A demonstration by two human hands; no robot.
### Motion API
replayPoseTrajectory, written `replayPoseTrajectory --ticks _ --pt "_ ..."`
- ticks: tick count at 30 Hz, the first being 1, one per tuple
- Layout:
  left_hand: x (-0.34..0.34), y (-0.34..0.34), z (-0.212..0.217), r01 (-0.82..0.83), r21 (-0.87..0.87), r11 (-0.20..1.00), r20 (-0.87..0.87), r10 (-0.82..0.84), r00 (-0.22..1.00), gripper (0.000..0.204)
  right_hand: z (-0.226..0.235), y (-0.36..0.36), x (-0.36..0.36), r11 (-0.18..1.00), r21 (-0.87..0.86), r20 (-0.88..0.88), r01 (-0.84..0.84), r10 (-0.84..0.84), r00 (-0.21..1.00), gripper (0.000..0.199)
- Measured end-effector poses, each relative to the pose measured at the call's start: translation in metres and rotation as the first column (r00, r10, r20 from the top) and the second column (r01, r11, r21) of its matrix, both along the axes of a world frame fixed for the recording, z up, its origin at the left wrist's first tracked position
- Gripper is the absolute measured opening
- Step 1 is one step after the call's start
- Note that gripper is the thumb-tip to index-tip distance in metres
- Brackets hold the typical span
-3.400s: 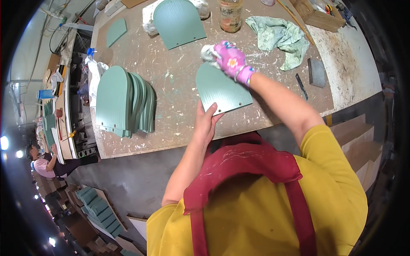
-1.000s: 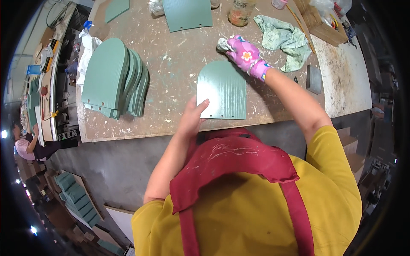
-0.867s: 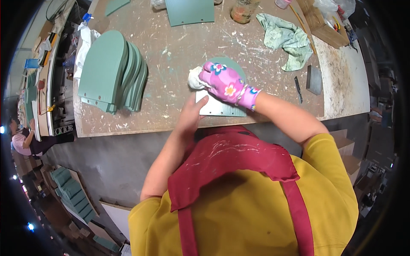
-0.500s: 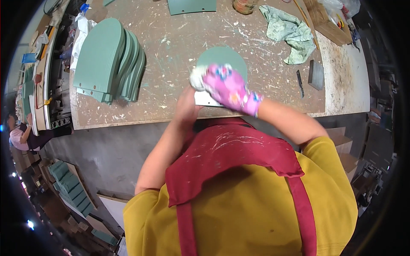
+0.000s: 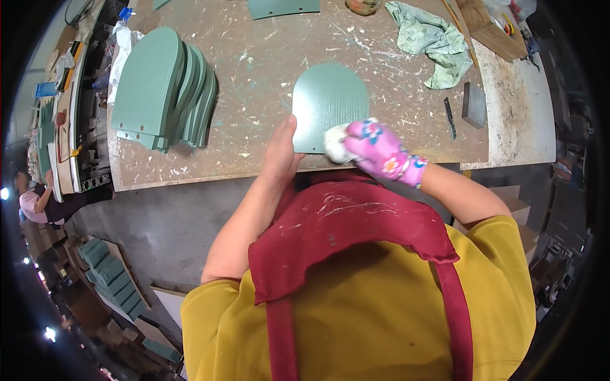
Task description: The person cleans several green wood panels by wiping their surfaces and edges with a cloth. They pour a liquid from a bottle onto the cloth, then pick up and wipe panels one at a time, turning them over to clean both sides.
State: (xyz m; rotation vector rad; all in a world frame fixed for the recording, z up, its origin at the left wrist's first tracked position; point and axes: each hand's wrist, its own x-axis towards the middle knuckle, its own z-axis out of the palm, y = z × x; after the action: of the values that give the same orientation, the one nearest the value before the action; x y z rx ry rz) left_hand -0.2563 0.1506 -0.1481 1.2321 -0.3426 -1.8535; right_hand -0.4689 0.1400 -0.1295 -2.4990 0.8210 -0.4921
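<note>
A green round-topped panel [image 5: 330, 95] lies flat at the front edge of the worktable, its glossy face catching the light. My bare left hand [image 5: 281, 147] grips the panel's left edge near the lower corner, thumb along the side. In a pink flowered glove, my right hand [image 5: 375, 147] is closed round a wadded white cloth [image 5: 338, 143]. That cloth rests on the panel's lower right part, by the straight bottom edge. Fingers of the left hand under the panel are partly hidden.
Similar green panels [image 5: 149, 82] lean in a stack on the left. Another panel [image 5: 284, 6] lies at the far edge. To the right are a stained rag [image 5: 432, 41], a knife [image 5: 450, 117], a grey block [image 5: 473, 105] and a wooden box [image 5: 489, 28]. Another person [image 5: 38, 202] stands far left.
My right hand has moved the cloth from the panel's left side down to its lower right, uncovering most of the face. The left hand still holds the left edge.
</note>
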Motion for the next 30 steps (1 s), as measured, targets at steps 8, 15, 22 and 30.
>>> replayPoseTrajectory --ticks 8,15,22,30 --pt "0.006 -0.004 -0.005 0.025 0.024 0.999 -0.064 -0.024 0.998 0.045 -0.001 -0.002 0.027 0.994 -0.028 0.048 -0.101 0.103 0.994 0.020" --pt "0.013 0.000 -0.004 0.042 0.038 0.998 -0.155 -0.035 0.987 0.044 -0.002 -0.011 -0.010 0.995 0.057 -0.044 0.076 -0.074 0.996 0.023" --pt "0.019 0.006 -0.006 0.120 -0.420 0.899 -0.379 -0.294 0.877 0.054 -0.004 -0.024 0.072 0.995 -0.094 0.081 -0.031 0.038 0.996 0.022" --pt "0.020 0.004 -0.011 0.108 -0.124 0.986 -0.402 -0.150 0.903 0.063 0.002 -0.073 0.019 0.388 0.902 0.226 0.188 -0.797 0.561 0.030"
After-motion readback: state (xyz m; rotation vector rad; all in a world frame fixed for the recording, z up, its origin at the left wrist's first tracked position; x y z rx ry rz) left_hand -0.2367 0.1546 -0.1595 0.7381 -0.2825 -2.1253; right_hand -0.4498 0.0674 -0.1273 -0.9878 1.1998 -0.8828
